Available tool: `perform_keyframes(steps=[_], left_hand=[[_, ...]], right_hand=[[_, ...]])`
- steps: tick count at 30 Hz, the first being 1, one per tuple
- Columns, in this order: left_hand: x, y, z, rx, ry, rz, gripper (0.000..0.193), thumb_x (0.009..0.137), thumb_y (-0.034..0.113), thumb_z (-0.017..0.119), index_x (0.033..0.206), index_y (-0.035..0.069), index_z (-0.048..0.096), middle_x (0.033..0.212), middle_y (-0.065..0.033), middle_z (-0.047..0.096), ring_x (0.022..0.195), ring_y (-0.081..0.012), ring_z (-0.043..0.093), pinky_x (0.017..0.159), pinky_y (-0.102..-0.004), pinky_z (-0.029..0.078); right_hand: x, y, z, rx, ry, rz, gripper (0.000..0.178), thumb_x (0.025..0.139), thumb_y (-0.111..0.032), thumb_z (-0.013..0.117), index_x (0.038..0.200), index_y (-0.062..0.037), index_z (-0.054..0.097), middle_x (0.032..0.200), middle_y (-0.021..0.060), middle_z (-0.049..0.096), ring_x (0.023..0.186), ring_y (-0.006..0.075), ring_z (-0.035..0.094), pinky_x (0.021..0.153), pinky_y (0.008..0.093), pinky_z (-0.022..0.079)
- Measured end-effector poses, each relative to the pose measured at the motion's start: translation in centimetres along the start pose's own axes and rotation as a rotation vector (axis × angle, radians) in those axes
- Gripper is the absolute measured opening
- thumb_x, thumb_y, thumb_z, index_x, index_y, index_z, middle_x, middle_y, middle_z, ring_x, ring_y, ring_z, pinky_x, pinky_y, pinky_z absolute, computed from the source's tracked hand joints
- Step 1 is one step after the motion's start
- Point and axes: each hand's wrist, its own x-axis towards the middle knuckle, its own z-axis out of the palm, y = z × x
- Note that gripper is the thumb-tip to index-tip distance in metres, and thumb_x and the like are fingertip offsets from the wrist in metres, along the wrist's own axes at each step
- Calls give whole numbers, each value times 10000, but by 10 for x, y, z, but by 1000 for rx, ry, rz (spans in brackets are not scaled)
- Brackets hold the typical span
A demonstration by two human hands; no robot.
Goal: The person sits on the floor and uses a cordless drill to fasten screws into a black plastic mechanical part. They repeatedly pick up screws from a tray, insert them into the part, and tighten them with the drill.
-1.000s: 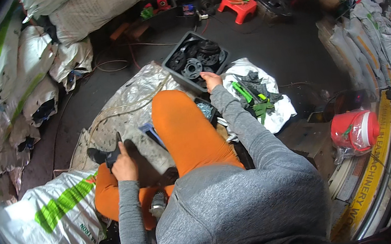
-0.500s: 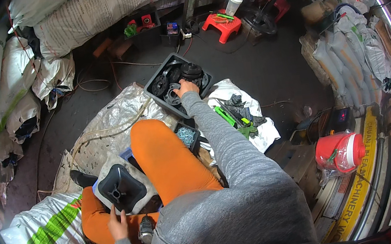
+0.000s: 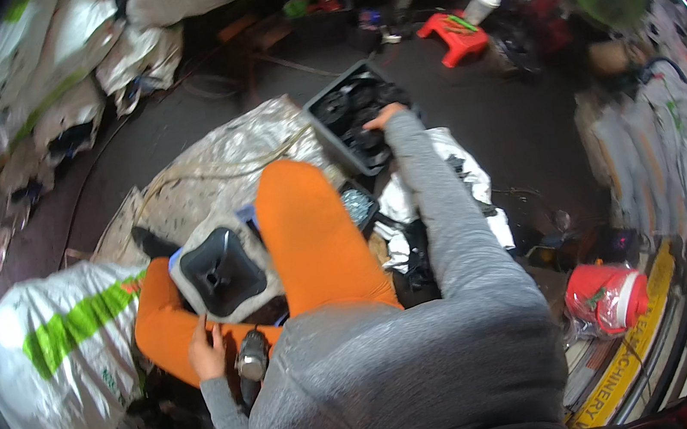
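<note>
Head view, crate (image 3: 334,148) part-hidden, black parts (image 3: 336,108) blurred

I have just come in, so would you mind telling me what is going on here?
A person in a gray top sits working. The right hand reaches into a gray bin of black parts; whether it grips one is unclear. The left hand, apparently empty, is near a black, hollow, square part lying between the orange trouser legs.

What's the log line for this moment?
Right hand: at black parts in gray crate, grip unclear | Left hand: near black square part | Black square part: on pale gray base
</note>
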Motion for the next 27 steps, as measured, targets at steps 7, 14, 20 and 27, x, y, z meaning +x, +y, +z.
perform_keyframes(steps=[7,14,20,27], left_hand=[[-12,16,-14,-172,-38,-118,360,854,228,642,1181,77,617,753,-135,638,659,-214,617,630,-329,491],[51,-9,18,-1444,-134,-565,527,892,438,594,1243,55,512,1013,-51,618,770,-149,593,654,-317,503],[74,-28,52,-1379,-46,-637,368,864,165,635,1220,103,571,993,7,651,862,-113,609,637,-298,500],[88,-39,70,-1026,47,-471,443,866,175,636,1285,76,529,1013,-26,651,811,-106,615,544,-260,510]], right_hand=[[-140,-88,-28,1048,265,-647,186,795,-100,714,940,11,679,803,57,686,702,78,622,654,227,503],[-269,-273,102,431,392,-1439,218,794,-207,641,1008,-175,658,746,36,608,699,232,634,587,375,509],[-281,-266,159,144,27,-1219,378,796,-227,664,1167,-189,607,827,53,635,801,264,648,665,381,527],[-271,-270,157,596,-166,-677,340,834,-275,668,1142,-141,626,674,88,578,658,226,603,646,351,501]])
